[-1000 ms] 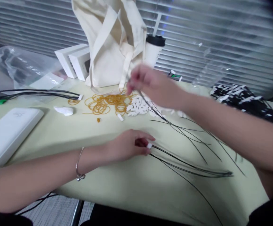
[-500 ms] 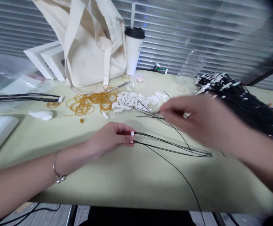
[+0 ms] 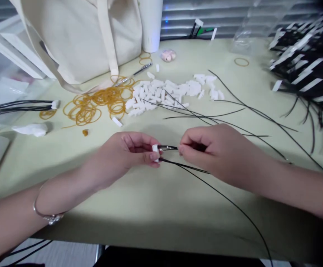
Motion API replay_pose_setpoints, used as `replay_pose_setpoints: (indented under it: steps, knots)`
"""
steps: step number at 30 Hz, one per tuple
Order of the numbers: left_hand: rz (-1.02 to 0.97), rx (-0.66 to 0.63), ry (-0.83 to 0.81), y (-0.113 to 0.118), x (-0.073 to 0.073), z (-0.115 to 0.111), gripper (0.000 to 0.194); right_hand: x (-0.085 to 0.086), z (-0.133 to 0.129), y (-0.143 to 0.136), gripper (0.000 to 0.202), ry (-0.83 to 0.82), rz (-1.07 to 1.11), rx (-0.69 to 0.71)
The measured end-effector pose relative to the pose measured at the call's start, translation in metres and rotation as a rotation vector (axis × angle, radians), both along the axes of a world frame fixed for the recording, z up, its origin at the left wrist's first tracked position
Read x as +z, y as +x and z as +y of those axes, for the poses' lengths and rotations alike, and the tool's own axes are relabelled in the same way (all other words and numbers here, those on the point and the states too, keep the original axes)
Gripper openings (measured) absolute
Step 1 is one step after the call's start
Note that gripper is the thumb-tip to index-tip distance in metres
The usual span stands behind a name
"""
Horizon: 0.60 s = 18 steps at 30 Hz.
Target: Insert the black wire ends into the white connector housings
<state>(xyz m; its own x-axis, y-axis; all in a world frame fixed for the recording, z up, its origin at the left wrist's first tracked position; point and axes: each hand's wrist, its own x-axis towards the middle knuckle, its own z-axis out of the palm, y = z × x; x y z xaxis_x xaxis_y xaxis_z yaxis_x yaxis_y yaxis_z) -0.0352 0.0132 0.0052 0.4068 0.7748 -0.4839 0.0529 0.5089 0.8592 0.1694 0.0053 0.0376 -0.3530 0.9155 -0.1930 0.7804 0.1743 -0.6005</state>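
Observation:
Between the thumb and fingers of my left hand [image 3: 128, 152] is a small white connector housing [image 3: 155, 152]. Several thin black wires [image 3: 195, 168] run from its right side, and one long wire curves down over the table's front edge. Just right of the housing, my right hand [image 3: 206, 146] is closed in a pinch on a black wire [image 3: 168, 147], its shiny metal end close to the housing. Whether that end is inside a slot I cannot tell. Loose black wires [image 3: 250, 107] lie crossed behind my right hand.
A pile of white connector housings [image 3: 161, 94] lies beyond my hands, beside yellow rubber bands [image 3: 94, 104] and a pen-like tool [image 3: 133, 74]. A canvas bag [image 3: 80, 40] and a white cup [image 3: 152, 26] stand behind. Bundled black wires with white connectors [image 3: 303, 63] are heaped at right.
My right hand has come down and left to the housing and now pinches a wire there. My left hand keeps its hold on the housing. The camera view has shifted closer to the table.

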Motion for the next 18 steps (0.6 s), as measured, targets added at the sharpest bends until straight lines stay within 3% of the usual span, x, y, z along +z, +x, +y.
replay_pose_setpoints:
  steps: [4,18]
  knots:
    - [-0.025,0.004,-0.011,-0.0016,-0.0001,-0.0007,0.014,0.0006,0.0043,-0.0022,0.023,-0.078,0.037,-0.036]
    - [0.033,-0.003,0.043,-0.0004,-0.0008,-0.001,0.014,-0.0052,0.001,-0.0046,0.025,-0.004,0.138,-0.02]
